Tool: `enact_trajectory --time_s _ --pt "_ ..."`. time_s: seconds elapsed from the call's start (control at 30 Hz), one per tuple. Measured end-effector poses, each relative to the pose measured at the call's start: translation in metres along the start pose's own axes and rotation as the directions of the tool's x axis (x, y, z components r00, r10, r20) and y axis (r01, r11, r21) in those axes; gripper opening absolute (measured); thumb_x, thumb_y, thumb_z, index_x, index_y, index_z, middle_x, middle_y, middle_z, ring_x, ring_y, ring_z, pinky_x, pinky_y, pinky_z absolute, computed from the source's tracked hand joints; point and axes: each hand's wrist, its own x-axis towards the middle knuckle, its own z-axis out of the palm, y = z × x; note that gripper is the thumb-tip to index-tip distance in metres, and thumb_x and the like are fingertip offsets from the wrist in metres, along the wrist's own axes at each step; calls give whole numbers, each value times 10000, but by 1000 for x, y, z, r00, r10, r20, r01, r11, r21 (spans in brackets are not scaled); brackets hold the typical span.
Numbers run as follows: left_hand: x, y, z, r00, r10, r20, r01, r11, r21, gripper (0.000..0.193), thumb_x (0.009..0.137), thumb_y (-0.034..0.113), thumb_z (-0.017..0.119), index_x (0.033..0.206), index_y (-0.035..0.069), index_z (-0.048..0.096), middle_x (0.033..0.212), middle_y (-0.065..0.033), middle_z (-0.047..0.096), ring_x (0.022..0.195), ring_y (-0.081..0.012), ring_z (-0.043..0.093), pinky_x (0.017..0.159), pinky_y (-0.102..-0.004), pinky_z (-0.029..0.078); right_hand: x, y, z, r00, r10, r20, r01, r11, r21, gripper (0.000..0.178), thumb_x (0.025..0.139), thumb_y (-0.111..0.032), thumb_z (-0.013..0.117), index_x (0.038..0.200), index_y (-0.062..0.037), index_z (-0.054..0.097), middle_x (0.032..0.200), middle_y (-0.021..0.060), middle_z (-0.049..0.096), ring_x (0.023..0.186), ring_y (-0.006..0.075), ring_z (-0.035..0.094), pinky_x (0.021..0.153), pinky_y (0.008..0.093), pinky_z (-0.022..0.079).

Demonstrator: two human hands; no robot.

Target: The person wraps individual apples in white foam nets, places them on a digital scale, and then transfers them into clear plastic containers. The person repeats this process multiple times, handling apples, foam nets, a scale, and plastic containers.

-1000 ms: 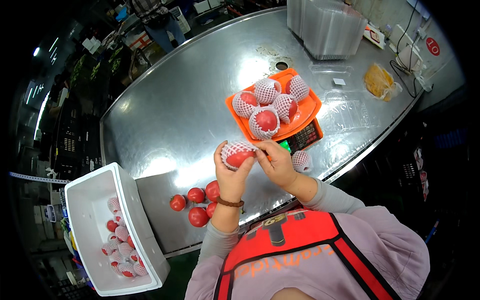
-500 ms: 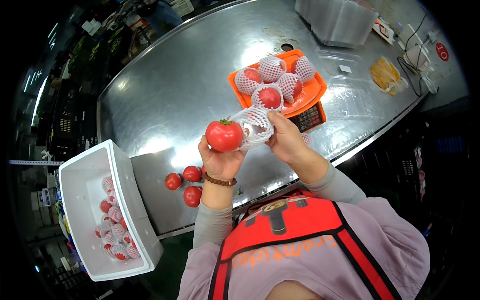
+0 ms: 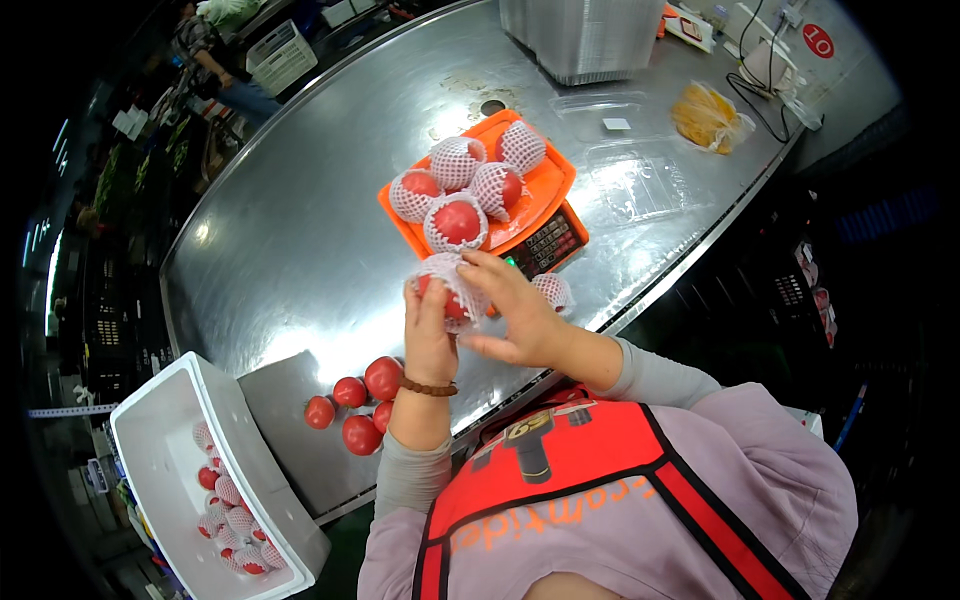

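Near orange tray (image 3: pixel 548 186) | netted tomato (image 3: pixel 453 303), axis unclear | left grip (image 3: pixel 430 338) clasps it; right grip (image 3: pixel 523 312) half-open, touching

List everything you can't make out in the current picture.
All in the head view:
- Held tomato: underside hidden by the left hand and foam net.
- Scale's green display: partly behind the right hand; reading too small.
- Rightmost lower loose tomato: partly behind the left forearm.
- Clear plastic container stack: top cut off by the upper edge.
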Motion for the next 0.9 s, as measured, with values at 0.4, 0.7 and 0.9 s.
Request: enact_trajectory --time_s 0.4,0.7,0.9 --pt "34 -28 61 951 -102 292 -31 907 420 540 880 245 662 1290 -2 412 1183 -105 547 1087 -174 537 905 -318 473 -16 47 -64 993 112 -32 -115 989 -98 933 629 -112 813 1424 -80 325 1417 213 362 1287 380 407 1026 412 397" --pt "50 -29 89 963 -127 236 42 941 335 752 733 222 771 1324 -9 367 1197 -144 548 1077 -231 576 889 -351 494 1 59 -114 968 230 102 -244 955 167 942 613 -157 833 1406 -29 341 1389 188 421 1243 354 457 1013 415 394" --pt "59 -21 114 938 -125 325 -220 510 832 886 697 368 767 1353 -43 335 1114 -283 586 1036 -350 622 866 -376 500 -6 84 -111 996 84 39 -75 978 -193 905 586 -254 830 1353 -30 406 1315 202 470 1161 369 509 966 422 434"
